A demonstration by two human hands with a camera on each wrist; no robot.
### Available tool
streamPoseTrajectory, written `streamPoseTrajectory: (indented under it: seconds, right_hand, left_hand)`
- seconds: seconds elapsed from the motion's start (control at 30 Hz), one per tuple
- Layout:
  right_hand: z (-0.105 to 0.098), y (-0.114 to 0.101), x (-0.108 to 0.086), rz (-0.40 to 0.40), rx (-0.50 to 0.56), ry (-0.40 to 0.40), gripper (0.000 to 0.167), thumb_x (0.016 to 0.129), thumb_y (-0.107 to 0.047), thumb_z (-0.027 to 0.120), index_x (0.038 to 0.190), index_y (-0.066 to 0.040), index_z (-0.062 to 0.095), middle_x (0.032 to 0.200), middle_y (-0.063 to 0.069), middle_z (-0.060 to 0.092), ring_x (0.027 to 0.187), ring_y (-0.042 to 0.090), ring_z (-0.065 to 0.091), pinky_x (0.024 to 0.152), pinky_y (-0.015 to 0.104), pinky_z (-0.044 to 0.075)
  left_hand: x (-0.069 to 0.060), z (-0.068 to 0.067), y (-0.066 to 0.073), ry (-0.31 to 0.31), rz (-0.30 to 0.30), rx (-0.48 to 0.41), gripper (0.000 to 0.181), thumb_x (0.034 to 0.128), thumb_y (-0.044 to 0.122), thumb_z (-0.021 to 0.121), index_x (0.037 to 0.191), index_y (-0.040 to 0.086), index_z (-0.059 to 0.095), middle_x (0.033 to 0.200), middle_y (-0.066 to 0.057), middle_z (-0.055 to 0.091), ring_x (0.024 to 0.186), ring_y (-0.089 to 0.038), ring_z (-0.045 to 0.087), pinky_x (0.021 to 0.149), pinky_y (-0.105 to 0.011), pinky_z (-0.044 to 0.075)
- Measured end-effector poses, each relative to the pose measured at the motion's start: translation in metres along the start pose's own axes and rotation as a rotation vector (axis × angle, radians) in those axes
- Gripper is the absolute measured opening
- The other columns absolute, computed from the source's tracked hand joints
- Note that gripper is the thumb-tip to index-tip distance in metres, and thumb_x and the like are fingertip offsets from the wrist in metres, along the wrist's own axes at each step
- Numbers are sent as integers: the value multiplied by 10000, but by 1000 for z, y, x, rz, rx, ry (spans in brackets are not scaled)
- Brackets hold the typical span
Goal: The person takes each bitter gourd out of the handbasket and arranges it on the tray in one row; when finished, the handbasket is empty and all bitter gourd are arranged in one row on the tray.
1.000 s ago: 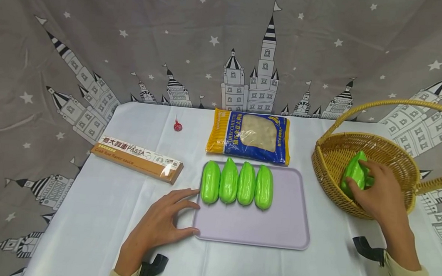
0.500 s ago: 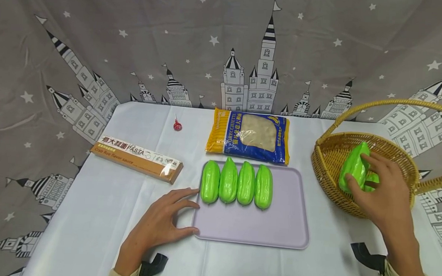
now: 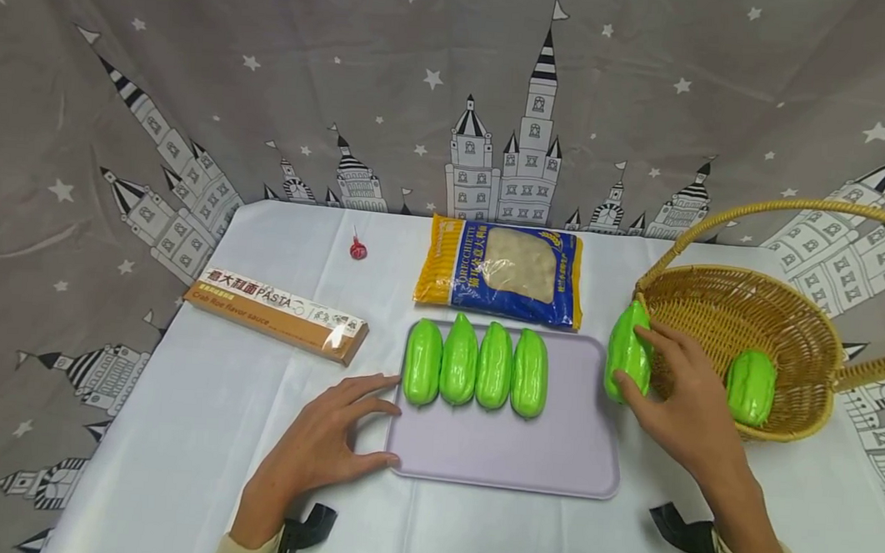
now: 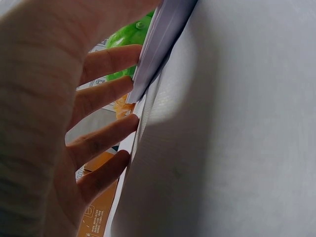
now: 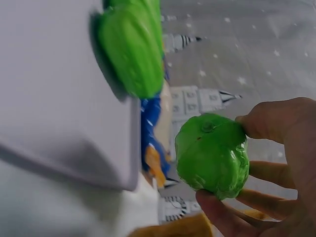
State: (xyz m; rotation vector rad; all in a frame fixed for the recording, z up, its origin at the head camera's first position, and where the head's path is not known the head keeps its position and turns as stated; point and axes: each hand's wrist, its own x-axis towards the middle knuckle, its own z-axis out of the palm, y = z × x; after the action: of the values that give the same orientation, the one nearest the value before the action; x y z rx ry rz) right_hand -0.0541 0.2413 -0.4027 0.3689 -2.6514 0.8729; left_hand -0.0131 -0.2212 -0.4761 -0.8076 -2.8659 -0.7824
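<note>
In the head view my right hand [image 3: 687, 398] pinches a glossy green gourd [image 3: 629, 353] between thumb and fingers, over the strip between the tray's right edge and the basket. The right wrist view shows that gourd [image 5: 211, 155] end-on, off the surface. Several similar gourds [image 3: 475, 366] lie side by side in a row on the lilac tray [image 3: 504, 451], in its upper left part. Another gourd [image 3: 750, 386] is inside the wicker basket [image 3: 711, 303]. My left hand [image 3: 321, 437] touches the tray's left edge with spread, fairly straight fingers.
A blue and yellow orecchiette bag [image 3: 518, 272] lies behind the tray. To the left are a long pasta box [image 3: 275, 316] and a small red-wrapped lollipop [image 3: 357, 249]. The basket's tall handle [image 3: 792, 207] arches over its opening. A castle-printed curtain [image 3: 393, 73] hangs behind.
My right hand has lifted the gourd out of the basket and carried it left toward the tray. One gourd is now plainly visible in the basket. The left hand stays at the tray's edge.
</note>
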Motion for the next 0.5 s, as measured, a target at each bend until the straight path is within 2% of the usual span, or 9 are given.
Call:
streamPoseTrajectory:
  seconds: [0.03, 0.07, 0.23, 0.3, 0.5]
  right_hand:
    - [5, -1, 0, -12, 7, -12, 671, 798, -88, 924, 1397, 32, 646, 1467, 262, 574, 1297, 473, 580, 955, 605, 559]
    - [10, -2, -1, -21, 18, -23, 665, 801, -77, 921, 1394, 41, 643, 1464, 266, 573, 1273, 466, 596, 912, 614, 583]
    - [31, -5, -4, -7, 61, -115, 644, 846, -67, 902, 1414, 51, 622, 1493, 269, 533, 1225, 438, 627, 753, 480, 679]
    - [38, -6, -5, 8, 73, -155, 640, 863, -81, 894, 1424, 50, 615, 1500, 276, 520, 1234, 445, 625, 762, 457, 683]
    - [52, -11, -6, 56, 47, -256, 628, 917, -167, 861, 1454, 22, 599, 1533, 246, 515, 1089, 368, 711, 800, 457, 678]
  left_hand:
    - [0, 0, 0, 2, 2, -1, 585, 741, 589, 942, 1211, 283, 776, 1557, 8, 606, 1431, -265, 572, 1166, -510, 514]
    - [0, 0, 0, 3, 4, -2, 585, 740, 587, 943, 1211, 282, 776, 1557, 9, 606, 1431, -264, 572, 1166, -510, 513]
    - [0, 0, -1, 10, 12, 0, 589, 738, 591, 944, 1215, 291, 773, 1559, 20, 603, 1434, -259, 570, 1171, -502, 511]
    - [-1, 1, -1, 10, 9, 2, 585, 742, 597, 940, 1216, 298, 772, 1560, 29, 601, 1434, -256, 571, 1169, -501, 513]
    - [-1, 1, -1, 4, -1, 2, 583, 743, 601, 937, 1214, 301, 773, 1564, 36, 597, 1438, -254, 567, 1168, -504, 513]
